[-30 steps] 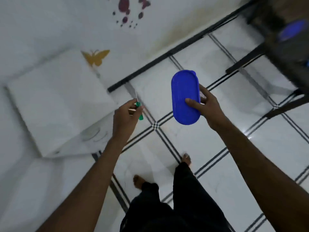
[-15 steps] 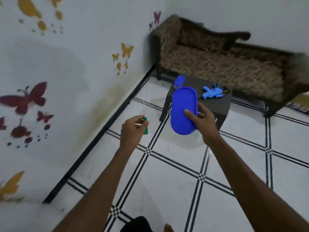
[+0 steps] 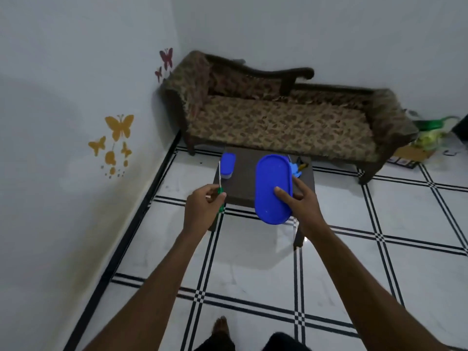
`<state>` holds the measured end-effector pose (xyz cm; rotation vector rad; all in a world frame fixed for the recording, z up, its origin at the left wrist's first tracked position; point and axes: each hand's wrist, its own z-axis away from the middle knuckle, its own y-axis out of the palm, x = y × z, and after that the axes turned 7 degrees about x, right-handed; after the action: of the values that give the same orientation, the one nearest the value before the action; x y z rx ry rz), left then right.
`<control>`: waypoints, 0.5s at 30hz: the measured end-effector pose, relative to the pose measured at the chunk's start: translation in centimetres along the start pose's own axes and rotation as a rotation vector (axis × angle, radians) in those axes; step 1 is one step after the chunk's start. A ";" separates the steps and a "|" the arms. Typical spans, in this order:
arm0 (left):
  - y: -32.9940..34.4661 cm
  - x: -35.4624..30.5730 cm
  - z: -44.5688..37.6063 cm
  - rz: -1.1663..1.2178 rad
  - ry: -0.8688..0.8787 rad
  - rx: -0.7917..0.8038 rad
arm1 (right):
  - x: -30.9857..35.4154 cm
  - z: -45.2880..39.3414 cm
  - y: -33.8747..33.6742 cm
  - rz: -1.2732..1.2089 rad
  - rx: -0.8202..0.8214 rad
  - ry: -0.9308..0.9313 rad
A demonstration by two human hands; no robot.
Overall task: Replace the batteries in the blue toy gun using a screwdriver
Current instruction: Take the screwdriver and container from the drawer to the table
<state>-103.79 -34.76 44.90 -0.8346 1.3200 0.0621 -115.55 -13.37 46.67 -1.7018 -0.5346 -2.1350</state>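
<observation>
The person stands a little way short of a small dark table (image 3: 243, 193), both arms stretched toward it and the hands apart. The left hand (image 3: 202, 211) pinches a screwdriver (image 3: 219, 192) by its green handle, the thin pale shaft pointing up; judged from the task, it is carried ready for the toy's battery cover. The right hand (image 3: 302, 202) holds a blue oval lid (image 3: 273, 188) upright by its lower right edge, thumb pressed on the smooth, glossy face and fingers curled behind it. Whether a box hangs behind the lid cannot be told.

The blue toy gun (image 3: 295, 169) lies on the table's far right part, mostly hidden behind the lid; only a light-blue plastic corner shows, with something dark and yellow just beside it. On the table's far left stands a small container (image 3: 227, 165) with a blue lid and clear walls. Beyond the table runs a sofa (image 3: 278, 122) in mottled brown fabric with a dark curved frame. Under the table lies glossy white tile floor (image 3: 253, 262) crossed by black lines.
</observation>
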 end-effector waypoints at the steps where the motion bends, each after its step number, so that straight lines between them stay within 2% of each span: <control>1: 0.4 0.0 -2.3 -0.010 -0.004 0.017 | 0.3 -1.9 -0.2 0.001 -0.010 0.006; 10: 7.5 2.4 -17.3 -0.060 -0.097 0.153 | -2.1 -19.4 -3.6 -0.010 -0.053 0.114; 15: 14.0 5.3 -26.1 -0.099 -0.244 0.180 | -6.4 -31.7 -7.0 0.027 -0.010 0.198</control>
<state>-130.58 -41.68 33.03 -0.7133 1.0368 -0.0325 -144.35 -22.90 33.46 -1.4713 -0.4421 -2.2575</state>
